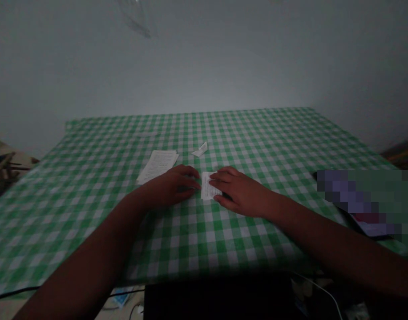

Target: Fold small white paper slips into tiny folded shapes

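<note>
A small piece of printed paper (208, 189) lies flat on the checked cloth between my hands. My right hand (239, 191) rests over its right part, fingers spread across the print. At the paper's left edge is my left hand (179, 184), its fingers apart and holding nothing; whether the fingertips touch the paper I cannot tell. Beyond my left hand lies a stack of printed sheets (158, 163), partly covered by that hand. A small folded white paper shape (200, 150) sits farther back, past the gap between my hands.
A green and white checked tablecloth (257, 138) covers the table, which meets a pale wall (204, 58) at the back. On the right lies a dark-edged flat object (377, 229), mostly blurred out. Cables (15, 292) run below the front edge.
</note>
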Demonstrator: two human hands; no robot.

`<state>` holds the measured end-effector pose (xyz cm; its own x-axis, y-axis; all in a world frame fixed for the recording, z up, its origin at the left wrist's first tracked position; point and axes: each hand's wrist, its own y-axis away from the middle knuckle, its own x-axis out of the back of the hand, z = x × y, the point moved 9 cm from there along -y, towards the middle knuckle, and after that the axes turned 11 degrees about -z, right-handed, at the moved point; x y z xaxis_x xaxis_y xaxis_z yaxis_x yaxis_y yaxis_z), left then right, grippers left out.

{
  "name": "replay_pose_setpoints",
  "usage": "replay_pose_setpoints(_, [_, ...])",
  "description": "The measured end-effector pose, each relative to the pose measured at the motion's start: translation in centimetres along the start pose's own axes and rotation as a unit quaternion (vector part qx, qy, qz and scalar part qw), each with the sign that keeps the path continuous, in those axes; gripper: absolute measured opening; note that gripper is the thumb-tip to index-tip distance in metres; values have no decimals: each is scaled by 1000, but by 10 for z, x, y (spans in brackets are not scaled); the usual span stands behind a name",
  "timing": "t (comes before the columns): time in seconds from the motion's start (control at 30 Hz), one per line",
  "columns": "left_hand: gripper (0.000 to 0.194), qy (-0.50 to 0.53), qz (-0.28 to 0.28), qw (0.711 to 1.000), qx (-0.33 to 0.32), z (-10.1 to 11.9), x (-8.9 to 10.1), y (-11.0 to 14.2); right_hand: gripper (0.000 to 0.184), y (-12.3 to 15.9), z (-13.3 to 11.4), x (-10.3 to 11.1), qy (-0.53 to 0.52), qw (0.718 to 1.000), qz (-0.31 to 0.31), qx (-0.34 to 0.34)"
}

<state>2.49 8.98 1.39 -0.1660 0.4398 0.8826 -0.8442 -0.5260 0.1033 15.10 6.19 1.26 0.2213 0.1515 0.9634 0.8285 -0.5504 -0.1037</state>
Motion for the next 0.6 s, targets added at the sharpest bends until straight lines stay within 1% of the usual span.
replay_pose_setpoints(0.27, [23,-3,-4,1000,0,2,-1,-1,42,1,0,1,6,1000,-7,-4])
replay_pose_setpoints(0.4, [24,-8,-5,1000,-11,4,-2,-1,44,0,0,-1,32,999,-18,-5])
replay_pose_setpoints(0.6, [24,-17,-3,1000,-23,9,0,-3,44,-1,2,-1,31,999,-17,-8])
